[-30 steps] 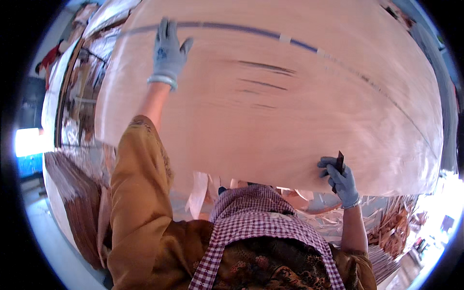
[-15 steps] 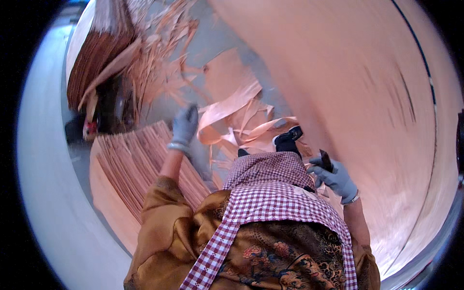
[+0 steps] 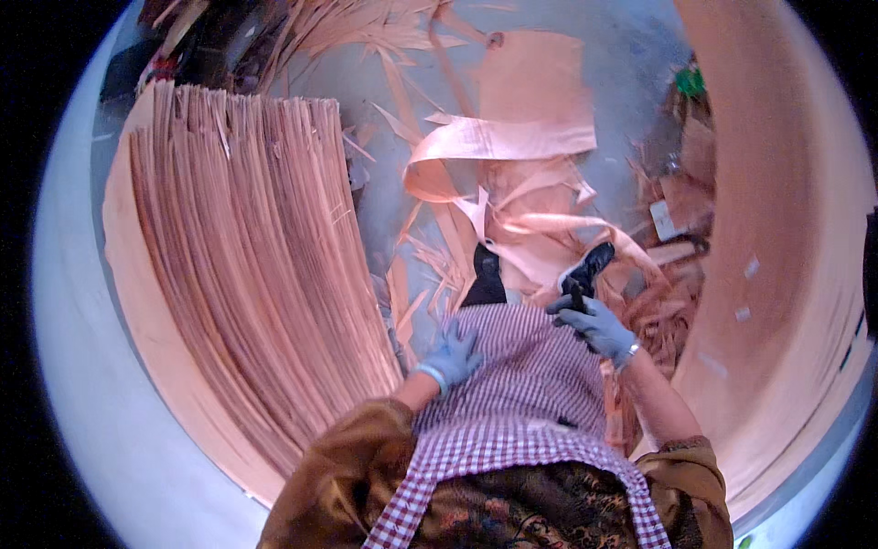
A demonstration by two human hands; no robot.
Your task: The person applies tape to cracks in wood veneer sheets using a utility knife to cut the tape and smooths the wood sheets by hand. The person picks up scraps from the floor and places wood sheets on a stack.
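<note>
My left hand [image 3: 453, 357], in a grey-blue glove, is low in front of the checked apron [image 3: 526, 366] with its fingers apart. Nothing shows in it. My gloved right hand [image 3: 596, 328] is closed around a short dark hand tool [image 3: 576, 298] whose exact kind I cannot make out. To the left of my left hand stands a thick stack of thin wood veneer sheets [image 3: 261, 247], edges up toward me. A high pile of pinkish veneer [image 3: 777, 229] is to the right of my right hand.
Curled veneer strips [image 3: 498, 139] and a squarish veneer piece [image 3: 535, 78] lie on the grey floor ahead of my shoes [image 3: 587, 267]. Scraps [image 3: 672, 311] crowd the foot of the right pile, near a green item [image 3: 690, 82]. More splinters [image 3: 357, 27] are at the far left.
My view has swung toward the left stack. My left hand has come back from beyond the stack's edge to the apron. My right hand, still gripping the dark tool, has moved away from the right pile.
</note>
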